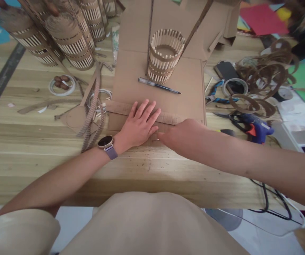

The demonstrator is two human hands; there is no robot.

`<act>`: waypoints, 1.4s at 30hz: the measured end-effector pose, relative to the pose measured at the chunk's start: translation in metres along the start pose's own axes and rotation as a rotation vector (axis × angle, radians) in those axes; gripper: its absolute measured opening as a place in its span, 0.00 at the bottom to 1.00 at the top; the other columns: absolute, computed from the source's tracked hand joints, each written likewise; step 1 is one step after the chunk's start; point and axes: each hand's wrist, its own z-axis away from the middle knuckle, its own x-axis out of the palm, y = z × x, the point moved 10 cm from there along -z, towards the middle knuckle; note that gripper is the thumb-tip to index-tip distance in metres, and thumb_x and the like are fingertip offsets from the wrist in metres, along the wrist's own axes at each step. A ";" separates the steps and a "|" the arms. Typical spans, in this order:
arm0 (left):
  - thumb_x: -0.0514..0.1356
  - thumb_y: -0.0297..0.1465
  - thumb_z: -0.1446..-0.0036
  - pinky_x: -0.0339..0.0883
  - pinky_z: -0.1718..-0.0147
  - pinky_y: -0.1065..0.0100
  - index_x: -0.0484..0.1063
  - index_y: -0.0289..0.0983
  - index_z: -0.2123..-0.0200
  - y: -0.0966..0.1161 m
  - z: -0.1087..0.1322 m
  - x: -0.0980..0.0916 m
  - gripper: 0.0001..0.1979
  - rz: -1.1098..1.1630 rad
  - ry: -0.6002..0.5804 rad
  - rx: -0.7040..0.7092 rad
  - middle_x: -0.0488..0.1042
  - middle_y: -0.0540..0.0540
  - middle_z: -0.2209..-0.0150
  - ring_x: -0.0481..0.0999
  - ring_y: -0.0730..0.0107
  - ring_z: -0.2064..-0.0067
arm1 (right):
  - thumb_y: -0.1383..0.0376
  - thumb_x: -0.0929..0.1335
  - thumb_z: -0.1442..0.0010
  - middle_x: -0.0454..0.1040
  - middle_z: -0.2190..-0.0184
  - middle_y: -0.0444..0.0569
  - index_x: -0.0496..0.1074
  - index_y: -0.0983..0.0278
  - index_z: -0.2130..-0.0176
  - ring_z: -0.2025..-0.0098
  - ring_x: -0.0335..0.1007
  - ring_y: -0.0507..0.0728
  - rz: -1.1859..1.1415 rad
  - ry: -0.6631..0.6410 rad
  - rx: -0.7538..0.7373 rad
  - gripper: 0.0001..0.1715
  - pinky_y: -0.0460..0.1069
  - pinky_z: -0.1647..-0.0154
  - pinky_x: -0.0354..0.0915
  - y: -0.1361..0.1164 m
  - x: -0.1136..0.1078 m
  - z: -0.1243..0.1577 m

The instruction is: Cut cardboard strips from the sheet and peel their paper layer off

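My left hand (139,122) lies flat with its fingers spread, pressing a long wooden ruler (116,107) onto a cardboard sheet (186,85) near the sheet's front edge. A watch (106,142) is on that wrist. My right hand (180,132) rests just right of the left, at the ruler's lower edge. Its fingers are curled inward, and what they hold is hidden. A pen (157,85) lies on the sheet behind the ruler. Behind the pen stands a small open cylinder of wooden sticks (164,56).
Several stick-and-cardboard cylinders (70,39) stand at the back left. A tape roll (62,86) and corrugated strips (92,106) lie left of the sheet. To the right are curled cardboard strips (264,71), blue-handled pliers (216,95), a blue glue gun (255,127) and coloured paper (261,17).
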 end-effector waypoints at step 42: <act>0.52 0.37 0.34 0.43 0.37 0.39 0.59 0.31 0.37 -0.001 -0.001 0.001 0.26 0.036 -0.041 -0.024 0.57 0.30 0.34 0.52 0.42 0.32 | 0.76 0.63 0.40 0.72 0.81 0.43 0.71 0.60 0.52 0.80 0.70 0.56 0.037 -0.014 -0.024 0.19 0.48 0.81 0.49 0.008 0.016 0.001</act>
